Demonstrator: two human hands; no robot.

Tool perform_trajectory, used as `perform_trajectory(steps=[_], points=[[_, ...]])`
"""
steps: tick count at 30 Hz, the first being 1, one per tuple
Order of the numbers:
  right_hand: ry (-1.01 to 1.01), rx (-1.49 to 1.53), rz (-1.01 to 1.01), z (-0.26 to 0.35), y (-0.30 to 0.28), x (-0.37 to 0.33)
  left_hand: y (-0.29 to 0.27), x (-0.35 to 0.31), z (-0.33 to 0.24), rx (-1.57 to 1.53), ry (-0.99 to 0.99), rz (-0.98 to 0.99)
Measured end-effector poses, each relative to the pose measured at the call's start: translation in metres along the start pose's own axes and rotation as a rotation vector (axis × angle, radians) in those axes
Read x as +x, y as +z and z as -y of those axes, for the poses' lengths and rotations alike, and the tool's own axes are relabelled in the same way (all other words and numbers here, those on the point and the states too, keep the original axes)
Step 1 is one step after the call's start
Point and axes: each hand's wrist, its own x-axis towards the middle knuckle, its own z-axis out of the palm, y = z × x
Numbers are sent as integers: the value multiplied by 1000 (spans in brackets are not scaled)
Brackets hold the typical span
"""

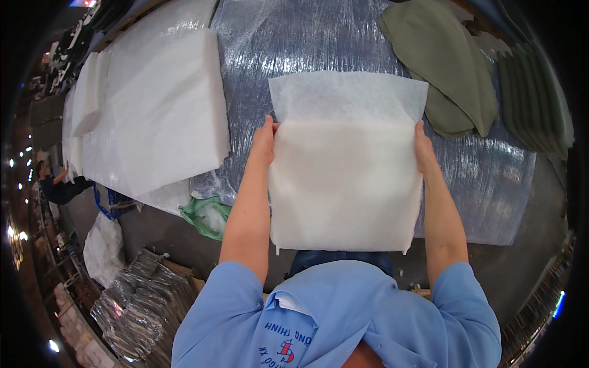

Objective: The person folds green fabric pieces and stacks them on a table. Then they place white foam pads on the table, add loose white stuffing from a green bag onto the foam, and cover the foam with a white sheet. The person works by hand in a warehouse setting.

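Observation:
Between my hands is a white cushion pad (343,184), roughly square, with a thin, see-through flap of white fabric (350,96) extending past its far edge. My left hand (264,141) grips the pad's left side near the base of the flap. On the opposite side, my right hand (423,147) holds the right edge at about the same height; the fingers of both hands are partly hidden by the pad. Its near edge hangs over the table's front, close to my body, with small tabs at the two near corners.
Plastic film covers the table (294,37). White wadding sheets (153,116) are stacked left; olive-green fabric covers (442,67) and a row of dark green cushions (534,98) lie right. A green bag (208,216) and plastic-wrapped bundles (141,306) sit lower left. Another person (61,184) is far left.

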Motion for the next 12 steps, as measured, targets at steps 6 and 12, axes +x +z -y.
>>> perform_trajectory(steps=[6,12], points=[[-179,-166,33,0,-48,-22,-61,-32,-4,121,159,-86],[38,-29,-18,-56,-39,-46,-68,-71,46,236,-90,-81]])
